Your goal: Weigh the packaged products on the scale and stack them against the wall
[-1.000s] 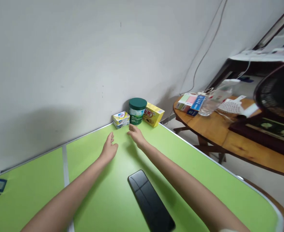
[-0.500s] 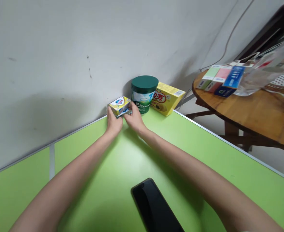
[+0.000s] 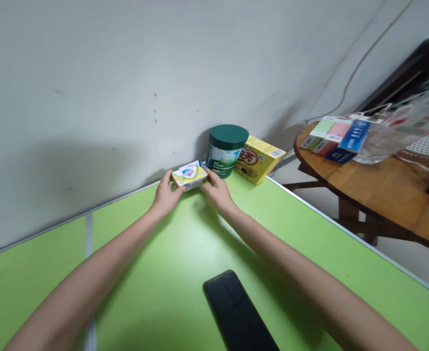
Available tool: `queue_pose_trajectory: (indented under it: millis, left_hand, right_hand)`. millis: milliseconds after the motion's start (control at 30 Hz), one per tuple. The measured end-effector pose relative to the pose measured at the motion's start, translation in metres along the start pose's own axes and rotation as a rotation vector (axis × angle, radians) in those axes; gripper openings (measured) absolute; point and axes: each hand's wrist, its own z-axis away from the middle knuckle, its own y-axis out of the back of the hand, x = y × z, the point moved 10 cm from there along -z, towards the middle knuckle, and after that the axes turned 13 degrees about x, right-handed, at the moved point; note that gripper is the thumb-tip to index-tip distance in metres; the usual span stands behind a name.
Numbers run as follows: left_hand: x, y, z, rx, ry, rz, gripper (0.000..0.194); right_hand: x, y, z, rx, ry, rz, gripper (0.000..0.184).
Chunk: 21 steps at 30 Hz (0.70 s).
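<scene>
A small yellow-and-white soap box [image 3: 189, 174] with a shield logo lies between my two hands near the wall. My left hand [image 3: 165, 194] grips its left end, thumb at the front and fingers behind. At the other end, my right hand [image 3: 218, 191] pinches the box with its thumb low in front. A blue edge shows at the far right side of the box; whether it belongs to a second box I cannot tell. Just behind my right hand stands a tub [image 3: 226, 151] with a dark green lid, and a yellow food box [image 3: 258, 160] leans beside it.
A black phone [image 3: 240, 309] lies on the green table [image 3: 156, 287] between my forearms. The wall runs along the table's back edge. To the right, a round wooden table [image 3: 386, 187] carries several coloured boxes [image 3: 337, 139] and a clear plastic bag [image 3: 393, 131].
The soap box has turned so its long side faces me more squarely, and my hands have moved apart to its two ends. The blue item under it is now mostly hidden. The view has shifted slightly.
</scene>
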Motion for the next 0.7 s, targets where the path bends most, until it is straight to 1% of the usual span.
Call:
queue_pose_trajectory:
  millis: [67, 100, 167, 267, 333, 400, 500, 567, 600, 667, 700]
  left_hand:
    - [0.004, 0.026, 0.031, -0.038, 0.077, -0.032, 0.07]
    - [0.008, 0.043, 0.05, -0.049, 0.117, -0.065, 0.07]
    - [0.021, 0.082, 0.089, -0.049, 0.17, -0.148, 0.071]
    - [0.045, 0.15, 0.154, -0.04, 0.227, -0.263, 0.071]
    - [0.059, 0.196, 0.201, -0.028, 0.265, -0.328, 0.07]
    - [0.073, 0.241, 0.247, 0.005, 0.268, -0.418, 0.067]
    - [0.085, 0.3, 0.306, 0.063, 0.231, -0.558, 0.063]
    - [0.081, 0.329, 0.338, 0.068, 0.238, -0.595, 0.063]
    - [0.077, 0.341, 0.35, 0.064, 0.244, -0.602, 0.064]
    - [0.064, 0.357, 0.37, 0.056, 0.262, -0.621, 0.065]
    - [0.057, 0.362, 0.377, 0.054, 0.275, -0.641, 0.065]
  right_hand:
    - [-0.007, -0.006, 0.033, -0.07, -0.078, -0.049, 0.064]
    - [-0.013, -0.01, 0.055, -0.117, -0.124, -0.078, 0.064]
    - [-0.028, -0.018, 0.105, -0.22, -0.209, -0.136, 0.067]
    - [-0.058, -0.031, 0.192, -0.401, -0.287, -0.205, 0.069]
    - [-0.077, -0.039, 0.253, -0.528, -0.312, -0.223, 0.07]
    - [-0.09, -0.046, 0.312, -0.636, -0.319, -0.186, 0.073]
    - [-0.099, -0.059, 0.39, -0.752, -0.249, -0.082, 0.076]
    - [-0.101, -0.069, 0.431, -0.795, -0.172, -0.028, 0.075]
    - [-0.101, -0.073, 0.447, -0.801, -0.129, -0.002, 0.074]
    - [-0.099, -0.079, 0.469, -0.783, -0.052, 0.055, 0.074]
    - [-0.097, -0.08, 0.476, -0.766, -0.029, 0.081, 0.074]
